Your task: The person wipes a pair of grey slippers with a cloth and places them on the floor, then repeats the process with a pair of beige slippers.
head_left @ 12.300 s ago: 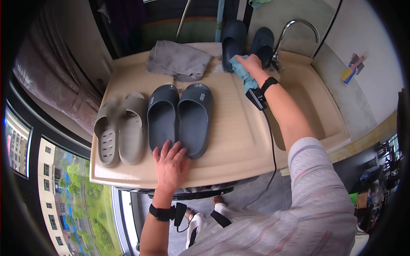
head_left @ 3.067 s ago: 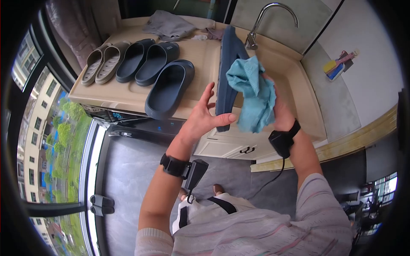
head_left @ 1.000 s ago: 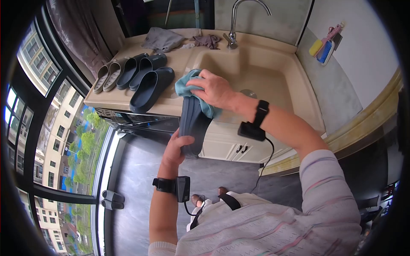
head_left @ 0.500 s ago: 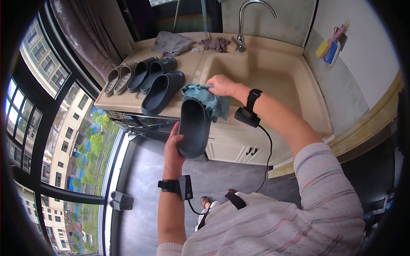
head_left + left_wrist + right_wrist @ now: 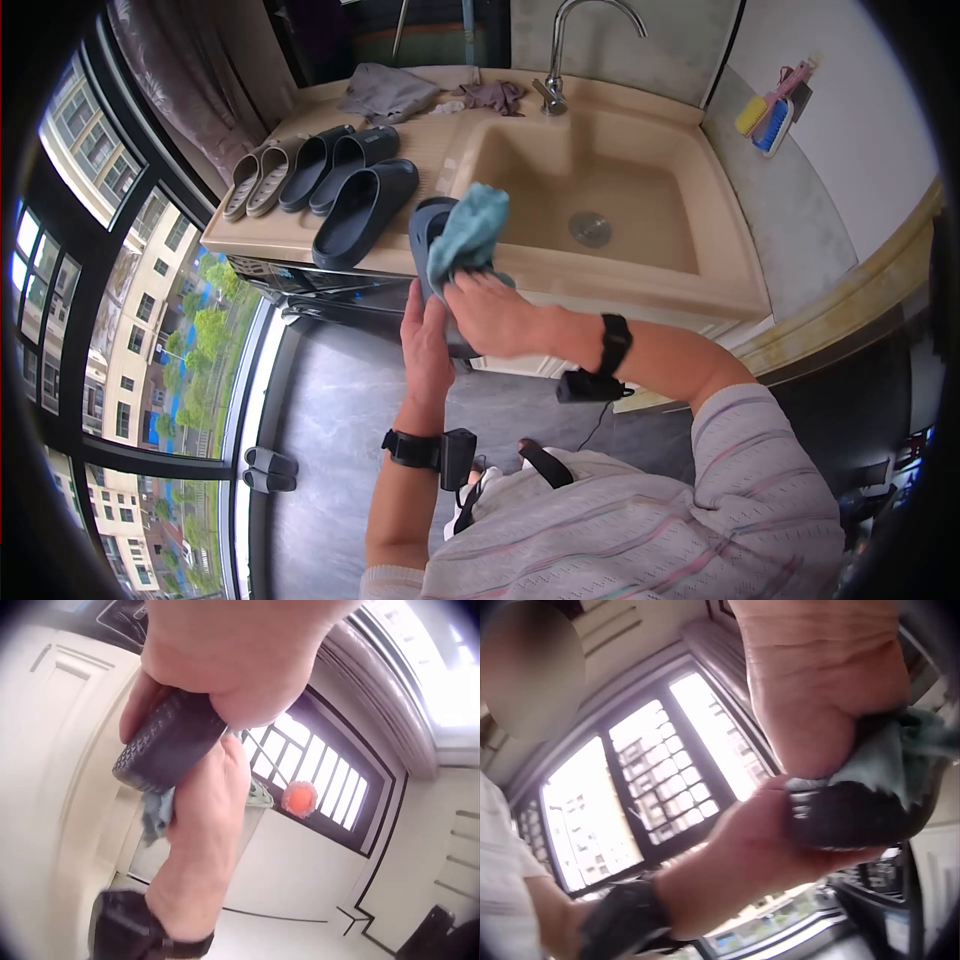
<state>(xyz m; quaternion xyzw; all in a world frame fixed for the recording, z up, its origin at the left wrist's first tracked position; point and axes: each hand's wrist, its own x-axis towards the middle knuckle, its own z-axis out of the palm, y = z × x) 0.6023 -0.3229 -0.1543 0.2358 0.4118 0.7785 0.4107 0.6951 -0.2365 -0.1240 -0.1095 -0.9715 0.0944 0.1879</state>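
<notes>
My left hand point(image 5: 427, 345) grips a dark blue slide slipper point(image 5: 424, 228) by its near end, in the air before the counter's front edge. In the left wrist view, fingers and thumb lie on either side of the slipper point(image 5: 169, 742). A crumpled teal cloth point(image 5: 472, 232) is bunched in my right hand point(image 5: 500, 315), which holds it against the slipper and hides much of it. The right wrist view shows the cloth point(image 5: 885, 761) over the slipper point(image 5: 851, 816), with my left hand point(image 5: 742, 847) underneath. The matching dark blue slipper point(image 5: 365, 212) lies on the counter, left of my hands.
Behind that slipper stand a dark pair point(image 5: 345, 165) and a beige pair point(image 5: 262, 178). A grey cloth point(image 5: 390, 92) and a mauve cloth point(image 5: 492, 96) lie at the back. The sink point(image 5: 640, 240) with its tap point(image 5: 555, 60) is to the right; brushes point(image 5: 775, 112) hang on the wall.
Over the last second my right hand, with the teal cloth, has come from the slipper's far end down toward my left hand. Earlier, both dark blue slippers stood by the tap.
</notes>
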